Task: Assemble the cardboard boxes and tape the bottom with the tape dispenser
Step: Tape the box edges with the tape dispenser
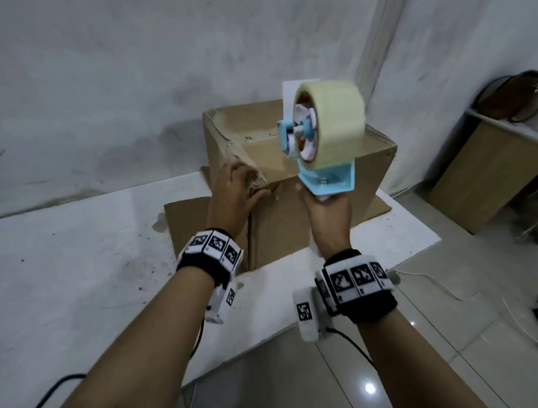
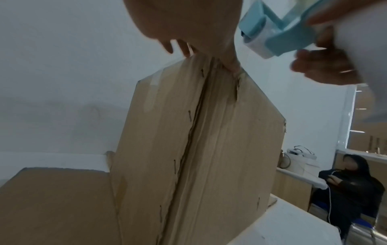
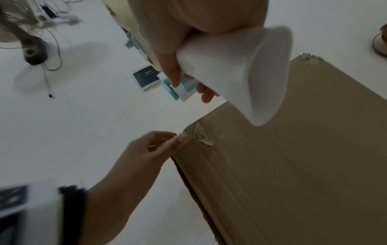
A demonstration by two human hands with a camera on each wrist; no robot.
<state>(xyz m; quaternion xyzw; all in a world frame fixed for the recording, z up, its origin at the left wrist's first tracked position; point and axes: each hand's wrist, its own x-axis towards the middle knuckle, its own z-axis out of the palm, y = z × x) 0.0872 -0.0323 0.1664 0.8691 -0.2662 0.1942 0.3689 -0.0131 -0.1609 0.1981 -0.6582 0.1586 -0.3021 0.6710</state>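
Observation:
A brown cardboard box (image 1: 292, 215) stands on the white table (image 1: 80, 256), closed flaps on top, with old tape and tears at its near corner. My left hand (image 1: 255, 190) sits at that near top corner; in the right wrist view the left hand (image 3: 178, 140) pinches the corner edge between thumb and fingers. My right hand (image 1: 325, 203) grips the white handle of the blue tape dispenser (image 1: 329, 125), which it holds up above the box's near edge with its big clear roll on top. The left wrist view shows the box (image 2: 209, 149) from below and the tape dispenser (image 2: 272, 33) at upper right.
A bottom flap (image 1: 189, 218) lies flat on the table left of the box. A wooden desk (image 1: 480, 172) stands at the right, and cables (image 1: 447, 289) run over the tiled floor. A seated person (image 2: 351, 182) is beyond the table. A fan (image 3: 21, 33) stands nearby.

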